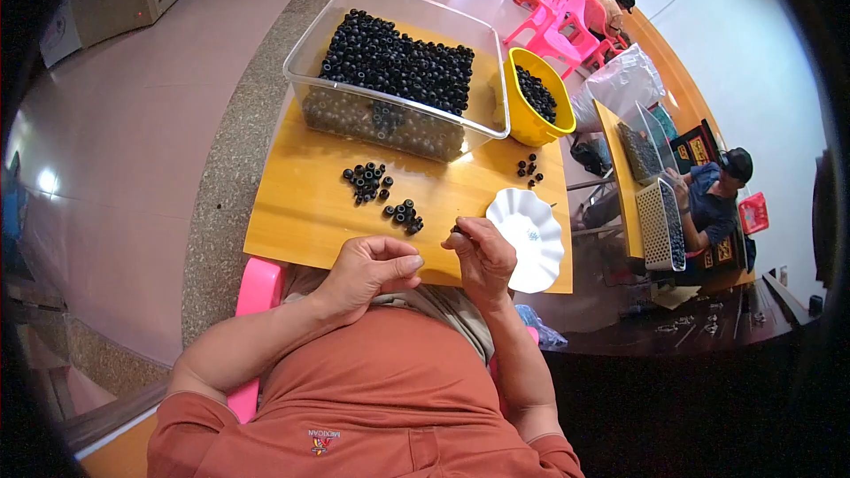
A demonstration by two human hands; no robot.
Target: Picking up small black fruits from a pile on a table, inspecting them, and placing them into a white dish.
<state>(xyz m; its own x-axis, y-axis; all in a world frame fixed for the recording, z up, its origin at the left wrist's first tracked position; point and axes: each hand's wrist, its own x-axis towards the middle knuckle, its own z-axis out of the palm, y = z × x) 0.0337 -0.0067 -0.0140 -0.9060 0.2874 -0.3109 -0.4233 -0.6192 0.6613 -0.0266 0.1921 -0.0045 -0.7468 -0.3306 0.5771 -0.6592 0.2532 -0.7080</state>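
Note:
Close to the table's front edge, my left hand (376, 274) has its thumb and fingertips pressed together. Whatever might be between them is hidden. My right hand (485, 258) pinches a small black part (457, 229) between thumb and fingers, just left of a white plate with a wavy rim (540, 257). Ahead of my hands lie two loose clusters of small black ring-shaped parts (367, 181), with a few more (531, 168) behind the plate. A large clear plastic bin (482, 128) at the back holds a heap of the same parts.
A yellow tub (536, 131) of black parts stands right of the bin on the wooden table (292, 221). On the right a co-worker (717, 199) sits beside a white perforated basket (653, 230). Pink plastic chairs (560, 13) and other people are farther back.

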